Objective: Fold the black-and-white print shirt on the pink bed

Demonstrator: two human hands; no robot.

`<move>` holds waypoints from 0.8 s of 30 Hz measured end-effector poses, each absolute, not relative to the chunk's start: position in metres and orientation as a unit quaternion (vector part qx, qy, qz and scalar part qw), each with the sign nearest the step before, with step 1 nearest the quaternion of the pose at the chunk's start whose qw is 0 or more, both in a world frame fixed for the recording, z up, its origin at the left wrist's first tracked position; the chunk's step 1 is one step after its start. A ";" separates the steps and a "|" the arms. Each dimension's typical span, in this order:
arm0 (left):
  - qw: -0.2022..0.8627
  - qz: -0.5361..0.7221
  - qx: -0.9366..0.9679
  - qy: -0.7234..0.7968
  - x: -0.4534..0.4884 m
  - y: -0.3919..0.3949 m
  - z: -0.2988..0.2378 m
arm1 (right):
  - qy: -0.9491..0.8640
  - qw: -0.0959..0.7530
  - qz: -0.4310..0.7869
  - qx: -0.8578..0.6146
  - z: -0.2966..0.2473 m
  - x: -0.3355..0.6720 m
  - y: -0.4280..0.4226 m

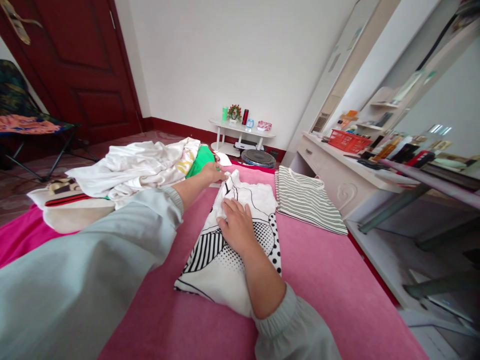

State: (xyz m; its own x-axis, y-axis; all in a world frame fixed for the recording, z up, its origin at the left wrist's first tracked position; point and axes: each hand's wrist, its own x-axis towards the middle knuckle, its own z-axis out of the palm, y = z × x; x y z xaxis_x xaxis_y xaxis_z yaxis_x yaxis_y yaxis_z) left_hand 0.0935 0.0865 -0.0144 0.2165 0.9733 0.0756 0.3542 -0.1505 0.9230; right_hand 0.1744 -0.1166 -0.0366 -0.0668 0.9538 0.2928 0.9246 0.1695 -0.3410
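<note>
A white garment with black stripes, dots and wavy lines [225,275], probably a shirt, lies folded into a long rectangle in front of me. My left hand [213,173] reaches to its far left corner, and the fingers pinch the cloth edge there. Flat on the upper middle of the same garment rests my right hand [237,226], fingers stretched out and slightly apart. To the right lies a folded striped shirt [309,200], black lines on white. Left of my hands is a loose heap of white clothes [135,165], with a green cloth [201,161] beside it.
Everything lies on a pink bedspread [315,290]. A dressing table [333,175] with a red basket [348,141] and bottles borders the right side. Beyond the bed stands a low white table [243,128]. A folding chair [33,125] is at the left by a dark red door [75,60].
</note>
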 end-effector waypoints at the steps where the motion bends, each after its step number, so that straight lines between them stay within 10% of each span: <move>1: 0.398 0.378 0.672 0.498 0.096 0.088 -0.014 | -0.729 0.230 0.032 -0.644 -0.037 0.174 -0.117; 13: 0.181 0.426 0.722 0.515 0.079 0.083 -0.031 | -0.731 0.223 0.034 -0.644 -0.037 0.175 -0.116; 24: 0.214 0.394 0.727 0.520 0.094 0.043 -0.047 | -0.727 0.238 0.032 -0.643 -0.037 0.174 -0.117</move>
State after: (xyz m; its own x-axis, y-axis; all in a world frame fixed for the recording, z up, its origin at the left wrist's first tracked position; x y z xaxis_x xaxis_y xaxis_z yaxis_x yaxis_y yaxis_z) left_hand 0.0943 0.0431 -0.0472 0.1501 0.9244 0.3506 0.5873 -0.3686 0.7205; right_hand 0.1745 -0.1174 -0.0371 -0.0601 0.9503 0.3054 0.9198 0.1716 -0.3528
